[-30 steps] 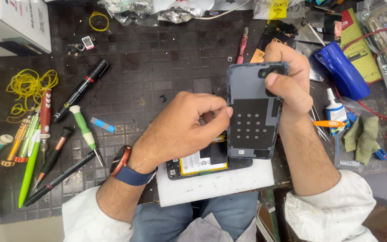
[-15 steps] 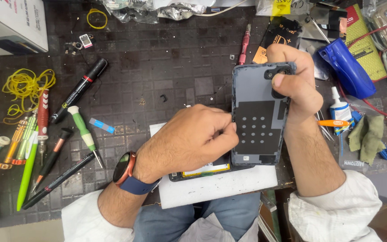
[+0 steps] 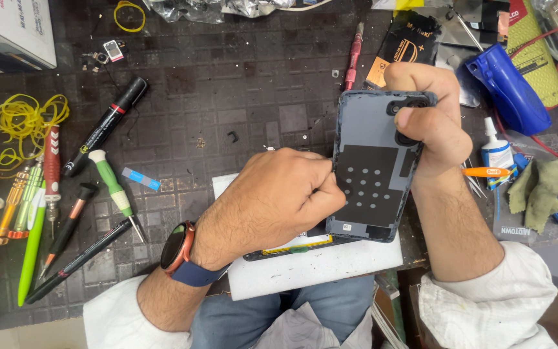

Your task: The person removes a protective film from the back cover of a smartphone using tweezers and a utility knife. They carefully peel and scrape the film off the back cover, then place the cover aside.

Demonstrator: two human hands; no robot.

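My right hand (image 3: 429, 111) grips the top corner of a grey phone back cover (image 3: 372, 165), thumb over its camera cut-out. The cover's inner side faces up, with a black patch dotted with small holes. My left hand (image 3: 272, 203), wearing a watch with a blue strap, is curled into a fist at the cover's left edge, fingertips pinched against it; whether they hold anything is hidden. Beneath both hands lies the opened phone body (image 3: 295, 244) with a yellow strip showing, resting on a white board (image 3: 305, 268).
Screwdrivers, a green pen and a black marker (image 3: 106, 126) lie at the left with yellow rubber bands (image 3: 24, 119). A red tool (image 3: 352, 57), a blue device (image 3: 508, 90), a small glue bottle (image 3: 498, 150) and a green cloth (image 3: 540, 187) sit at the right.
My left hand has slid a little down and left along the cover's left edge. The right hand still holds the cover in about the same place.
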